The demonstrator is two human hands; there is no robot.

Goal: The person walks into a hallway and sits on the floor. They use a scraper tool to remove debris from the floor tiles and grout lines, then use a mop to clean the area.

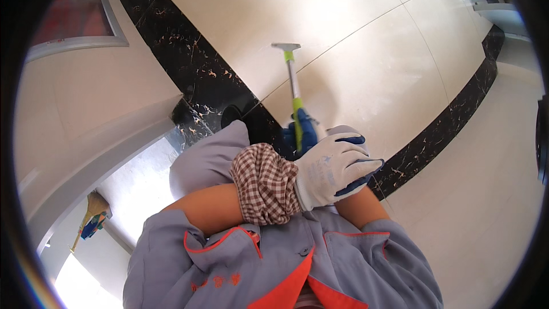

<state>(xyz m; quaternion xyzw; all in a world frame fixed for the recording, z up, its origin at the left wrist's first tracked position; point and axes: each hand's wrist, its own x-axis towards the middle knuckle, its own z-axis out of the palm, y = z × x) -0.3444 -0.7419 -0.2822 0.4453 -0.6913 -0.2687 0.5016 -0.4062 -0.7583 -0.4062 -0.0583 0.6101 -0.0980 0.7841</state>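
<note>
My right hand (306,132), in a white glove with blue palm and fingers, is closed around the green grip of a scraper (294,83). The scraper has a silver shaft, a green collar and a flat grey head pointing away from me over the floor. My left hand (334,169), gloved alike, crosses over my right wrist with its fingers curled round it. It covers most of that wrist and the glove cuff. A brown-and-white checked sleeve cover (263,186) is bunched on my left forearm; bare skin shows on my right forearm.
Glossy beige tiles (366,63) make up the floor, edged by a black marbled border (194,51) on the left and another on the right. A wall (103,86) with a framed panel (74,20) stands left. Beyond a doorway, a broom (93,213) leans at lower left.
</note>
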